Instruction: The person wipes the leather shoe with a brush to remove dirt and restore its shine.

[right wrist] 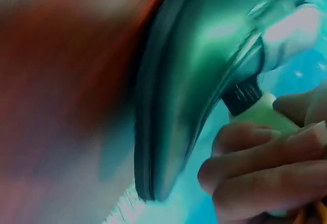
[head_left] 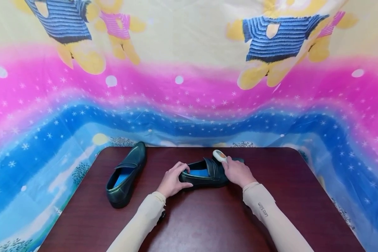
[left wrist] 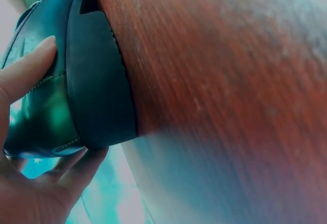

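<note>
A dark, glossy loafer with a blue insole lies on the table, its toe pointing right. My left hand grips its heel; in the left wrist view the thumb lies on one side of the heel and the other fingers wrap behind it. My right hand holds a small white-handled brush over the front of the loafer. Its dark bristles touch the upper in the right wrist view. The loafer's far toe is partly hidden by the right hand.
A matching loafer stands at the left of the dark red-brown table, toe toward the back edge. A printed cloth with bears and snowflakes hangs behind and around the table.
</note>
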`<state>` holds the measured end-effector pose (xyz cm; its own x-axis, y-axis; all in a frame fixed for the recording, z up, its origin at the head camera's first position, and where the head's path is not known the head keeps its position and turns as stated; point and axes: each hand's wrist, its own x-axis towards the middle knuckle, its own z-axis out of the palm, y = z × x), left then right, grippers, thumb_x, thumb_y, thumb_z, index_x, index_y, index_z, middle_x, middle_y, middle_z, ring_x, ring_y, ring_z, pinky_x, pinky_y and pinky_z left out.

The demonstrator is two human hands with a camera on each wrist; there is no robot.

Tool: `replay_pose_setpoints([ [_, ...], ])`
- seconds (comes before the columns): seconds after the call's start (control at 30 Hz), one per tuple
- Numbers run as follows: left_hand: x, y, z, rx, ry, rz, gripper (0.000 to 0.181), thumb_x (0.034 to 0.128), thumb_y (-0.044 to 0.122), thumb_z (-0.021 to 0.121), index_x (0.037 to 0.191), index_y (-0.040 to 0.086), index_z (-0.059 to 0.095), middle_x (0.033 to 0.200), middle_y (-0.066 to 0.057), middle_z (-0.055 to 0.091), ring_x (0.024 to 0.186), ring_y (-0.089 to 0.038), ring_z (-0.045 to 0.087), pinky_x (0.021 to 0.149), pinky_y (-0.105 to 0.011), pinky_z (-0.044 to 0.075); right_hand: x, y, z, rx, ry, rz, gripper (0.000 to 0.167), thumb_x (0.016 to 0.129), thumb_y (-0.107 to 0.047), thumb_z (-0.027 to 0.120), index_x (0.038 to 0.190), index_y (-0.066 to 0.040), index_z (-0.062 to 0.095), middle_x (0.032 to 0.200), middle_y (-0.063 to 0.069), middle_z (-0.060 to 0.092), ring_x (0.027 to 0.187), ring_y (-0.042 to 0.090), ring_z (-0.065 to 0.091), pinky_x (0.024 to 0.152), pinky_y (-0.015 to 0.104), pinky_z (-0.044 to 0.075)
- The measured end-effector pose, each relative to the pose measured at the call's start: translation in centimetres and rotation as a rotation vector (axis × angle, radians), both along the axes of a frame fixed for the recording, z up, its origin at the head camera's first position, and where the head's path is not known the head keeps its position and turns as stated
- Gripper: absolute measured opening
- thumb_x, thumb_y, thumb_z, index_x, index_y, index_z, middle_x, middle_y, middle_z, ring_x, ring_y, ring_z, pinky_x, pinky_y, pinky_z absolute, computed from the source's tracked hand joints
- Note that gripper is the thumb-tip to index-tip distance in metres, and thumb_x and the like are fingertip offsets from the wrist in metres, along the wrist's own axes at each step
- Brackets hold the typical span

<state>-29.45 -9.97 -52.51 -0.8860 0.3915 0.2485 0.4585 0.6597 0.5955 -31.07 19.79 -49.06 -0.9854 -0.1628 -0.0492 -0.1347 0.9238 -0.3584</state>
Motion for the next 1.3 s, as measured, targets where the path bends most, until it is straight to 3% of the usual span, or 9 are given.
replay_pose_setpoints([
  [0.17, 0.2, 0.2, 0.0, 0.012, 0.001, -0.002, 0.042, 0.0808, 0.03, 0.091, 0.105, 0.024, 0.058, 0.111, 0.007, 0.058, 0.083, -0.013, 0.058, 0.082, -0.041, 0.049, 0.3, 1.8, -0.5, 0.15, 0.121, -0.06, 0.046, 0.109, -0.031, 0.047, 0.133, 0.007, 0.054, 0.082, 0.018, 0.066, 0.064, 0.032, 0.059, 0.058, 0.049, 0.049],
  [0.27, 0.1, 0.1, 0.0, 0.018, -0.006, 0.007, 0.042, 0.0807, 0.029, 0.091, 0.105, 0.025, 0.058, 0.112, 0.007, 0.058, 0.081, -0.013, 0.058, 0.083, -0.041, 0.049, 0.4, 3.4, -0.7, 0.187, 0.192, -0.124, 0.041, 0.108, -0.03, 0.049, 0.123, 0.007, 0.056, 0.072, 0.018, 0.062, 0.056, 0.034, 0.054, 0.053, 0.05, 0.046],
  [0.43, 0.1, -0.2, -0.3, 0.003, -0.003, 0.016, 0.042, 0.0811, 0.032, 0.091, 0.106, 0.026, 0.057, 0.113, 0.008, 0.057, 0.077, -0.011, 0.057, 0.081, -0.039, 0.049, 0.4, 4.8, -0.5, 0.179, 0.212, -0.165, 0.04, 0.107, -0.029, 0.05, 0.117, 0.009, 0.055, 0.077, 0.024, 0.065, 0.06, 0.038, 0.057, 0.056, 0.055, 0.049],
  [0.6, 0.1, -0.4, -0.3, -0.008, 0.003, 0.015, 0.043, 0.0812, 0.034, 0.09, 0.105, 0.027, 0.055, 0.111, 0.01, 0.056, 0.072, -0.01, 0.054, 0.076, -0.035, 0.046, -0.1, 3.9, 0.3, 0.077, 0.088, -0.101, 0.049, 0.11, -0.032, 0.044, 0.134, 0.009, 0.051, 0.103, 0.029, 0.068, 0.079, 0.039, 0.064, 0.069, 0.056, 0.052],
  [0.7, 0.0, -0.2, -0.1, -0.003, 0.009, 0.0, 0.043, 0.081, 0.034, 0.091, 0.105, 0.026, 0.056, 0.112, 0.009, 0.057, 0.076, -0.01, 0.055, 0.077, -0.036, 0.046, -0.6, 2.9, 0.8, -0.035, 0.006, -0.057, 0.045, 0.111, -0.035, 0.043, 0.132, 0.004, 0.054, 0.101, 0.025, 0.065, 0.079, 0.034, 0.061, 0.07, 0.049, 0.048],
  [0.77, 0.0, -0.1, 0.0, 0.001, 0.009, -0.001, 0.043, 0.081, 0.033, 0.091, 0.105, 0.025, 0.056, 0.113, 0.008, 0.058, 0.078, -0.01, 0.056, 0.078, -0.037, 0.046, -1.0, 1.9, 1.2, -0.079, -0.008, -0.016, 0.045, 0.111, -0.036, 0.045, 0.132, 0.002, 0.059, 0.106, 0.023, 0.067, 0.084, 0.033, 0.063, 0.074, 0.048, 0.05],
  [0.83, -0.1, -0.1, 0.0, 0.003, 0.006, 0.005, 0.043, 0.0804, 0.032, 0.091, 0.105, 0.025, 0.057, 0.113, 0.008, 0.058, 0.078, -0.011, 0.056, 0.079, -0.037, 0.046, -1.5, 0.9, 1.5, -0.09, -0.005, 0.006, 0.044, 0.109, -0.037, 0.048, 0.128, -0.001, 0.064, 0.099, 0.018, 0.068, 0.081, 0.03, 0.062, 0.073, 0.046, 0.049],
  [1.03, -0.3, -0.2, -0.2, -0.004, 0.02, 0.008, 0.043, 0.0799, 0.033, 0.091, 0.105, 0.026, 0.057, 0.111, 0.01, 0.057, 0.076, -0.011, 0.055, 0.077, -0.035, 0.046, -2.6, 0.3, 1.8, 0.02, 0.042, -0.003, 0.038, 0.105, -0.04, 0.055, 0.113, -0.006, 0.071, 0.079, 0.006, 0.064, 0.071, 0.023, 0.056, 0.066, 0.043, 0.046],
  [1.3, -0.2, -0.3, -0.3, -0.022, 0.009, 0.008, 0.044, 0.082, 0.037, 0.089, 0.107, 0.027, 0.055, 0.109, 0.011, 0.054, 0.074, -0.01, 0.054, 0.075, -0.032, 0.047, -1.7, 5.2, 2.0, 0.193, 0.134, -0.109, 0.039, 0.102, -0.035, 0.055, 0.112, -0.001, 0.072, 0.085, 0.017, 0.069, 0.069, 0.032, 0.061, 0.064, 0.054, 0.051],
])
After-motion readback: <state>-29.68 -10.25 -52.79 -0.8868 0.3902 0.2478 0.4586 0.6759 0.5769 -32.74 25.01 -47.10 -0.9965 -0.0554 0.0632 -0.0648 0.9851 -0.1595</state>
